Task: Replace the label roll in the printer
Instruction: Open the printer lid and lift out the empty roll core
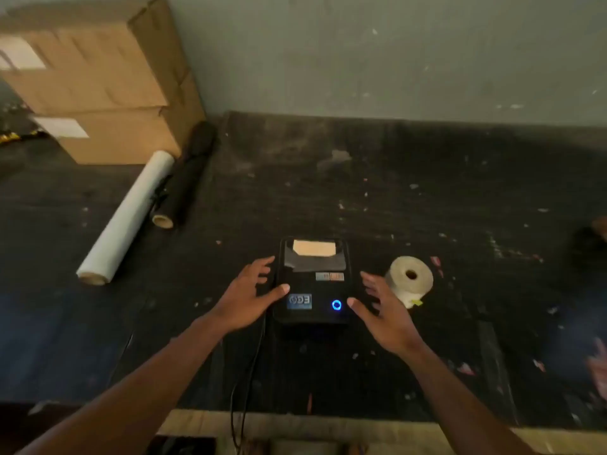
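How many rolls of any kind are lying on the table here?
3: a label roll right of the printer, and a long white roll beside a black roll at far left. Others may sit out of view.

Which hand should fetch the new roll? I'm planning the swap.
Right. The right hand is open beside the black label printer, with the white label roll just past its fingers. The left hand sits across the printer.
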{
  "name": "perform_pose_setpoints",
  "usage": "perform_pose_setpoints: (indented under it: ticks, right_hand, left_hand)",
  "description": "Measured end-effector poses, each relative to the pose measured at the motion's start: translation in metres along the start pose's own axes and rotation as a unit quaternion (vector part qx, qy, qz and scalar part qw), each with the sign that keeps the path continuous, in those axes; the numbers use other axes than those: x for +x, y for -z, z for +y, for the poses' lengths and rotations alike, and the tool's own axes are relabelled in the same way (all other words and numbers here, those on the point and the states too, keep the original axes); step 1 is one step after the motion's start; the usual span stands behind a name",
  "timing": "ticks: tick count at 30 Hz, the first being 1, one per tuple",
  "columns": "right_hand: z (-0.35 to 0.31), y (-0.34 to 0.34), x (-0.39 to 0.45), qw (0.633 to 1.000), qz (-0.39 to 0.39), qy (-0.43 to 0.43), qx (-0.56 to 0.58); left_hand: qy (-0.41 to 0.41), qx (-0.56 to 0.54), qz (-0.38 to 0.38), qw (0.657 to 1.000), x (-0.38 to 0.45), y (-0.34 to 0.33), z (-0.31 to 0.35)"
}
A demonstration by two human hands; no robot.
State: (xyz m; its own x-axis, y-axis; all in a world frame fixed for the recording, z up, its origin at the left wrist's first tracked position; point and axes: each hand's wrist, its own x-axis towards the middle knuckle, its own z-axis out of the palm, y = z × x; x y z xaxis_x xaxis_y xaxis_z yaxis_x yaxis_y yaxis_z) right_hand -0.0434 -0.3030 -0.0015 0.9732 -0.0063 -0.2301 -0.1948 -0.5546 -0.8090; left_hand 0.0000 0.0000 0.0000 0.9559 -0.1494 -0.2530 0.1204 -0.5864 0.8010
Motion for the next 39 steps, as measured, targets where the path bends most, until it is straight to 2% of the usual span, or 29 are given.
perform_pose_setpoints:
  ticks: [4, 8, 10, 21, 30, 34, 39]
  right_hand:
    - [0.021, -0.032, -0.02, 0.993, -0.04, -0.082, 0.078]
    - [0.031, -0.046, -0.022, 0.992, 0.008, -0.1, 0.077]
    - [0.034, -0.047, -0.022, 0.992, 0.004, -0.103, 0.071]
    - [0.036, -0.05, -0.021, 0.995, 0.024, -0.086, 0.055]
    - [0.033, -0.055, -0.025, 0.994, 0.049, -0.075, 0.059]
    - [0.017, -0.041, -0.017, 0.994, 0.07, -0.036, 0.078]
    - [-0.02, -0.014, 0.024, 0.986, 0.132, 0.032, 0.094]
  left_hand:
    - [0.057, -0.047, -0.043, 0.996, -0.022, -0.032, -0.027]
    - [0.063, -0.055, 0.021, 0.996, -0.032, -0.052, -0.044]
    - [0.069, -0.061, 0.027, 0.995, -0.036, -0.058, -0.047]
    - [0.061, -0.047, 0.038, 0.996, -0.034, -0.061, -0.052]
    - [0.019, -0.026, 0.049, 0.998, -0.038, -0.06, -0.045]
    - [-0.011, -0.065, 0.087, 0.994, -0.035, -0.049, -0.026]
    - [-0.05, -0.12, 0.146, 0.981, -0.003, -0.023, 0.005]
